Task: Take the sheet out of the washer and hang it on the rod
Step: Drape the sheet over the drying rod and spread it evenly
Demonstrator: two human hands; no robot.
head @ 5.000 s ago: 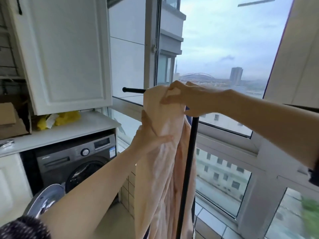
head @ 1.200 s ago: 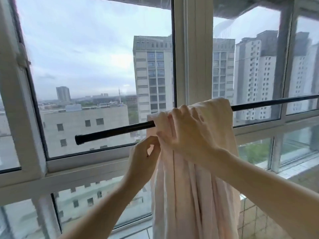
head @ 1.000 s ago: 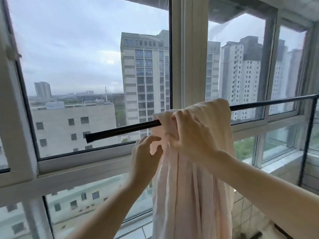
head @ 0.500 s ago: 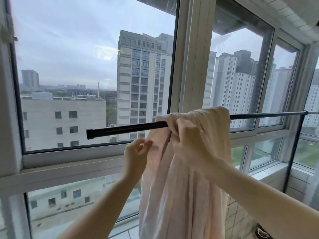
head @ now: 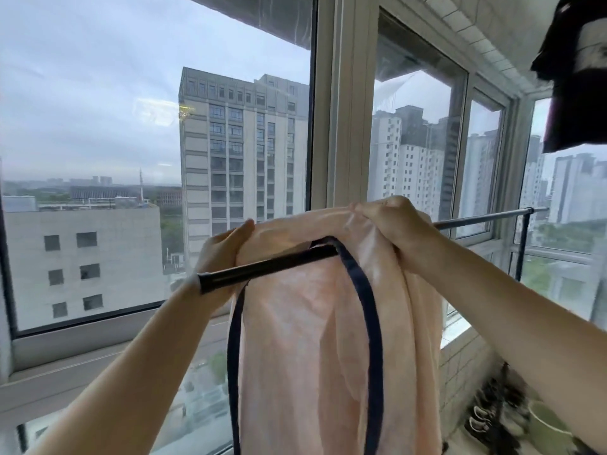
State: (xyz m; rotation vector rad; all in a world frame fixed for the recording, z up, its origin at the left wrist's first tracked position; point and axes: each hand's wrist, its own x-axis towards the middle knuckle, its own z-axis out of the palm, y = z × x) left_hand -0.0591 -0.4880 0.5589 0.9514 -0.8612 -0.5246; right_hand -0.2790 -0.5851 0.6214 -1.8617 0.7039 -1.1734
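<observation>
Pink sheet point(head: 315, 339) draped over rod point(head: 262, 269), hands gripping.

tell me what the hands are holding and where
Both hold the pink sheet along its top fold at the rod: left hand left end, right hand right end.

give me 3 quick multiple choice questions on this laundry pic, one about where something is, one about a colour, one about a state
1. Where is the sheet?
A. draped over the rod
B. on the floor
C. inside a washer

2. What colour is the trim on the sheet?
A. yellow
B. dark blue
C. white

3. What are the hands doing?
A. hanging empty
B. both holding the rod only
C. both gripping the sheet's top

Answers: 1 A, the cloth hangs down from the rod. 2 B, a dark blue band loops down the pink cloth. 3 C, left hand and right hand each pinch cloth.
</observation>
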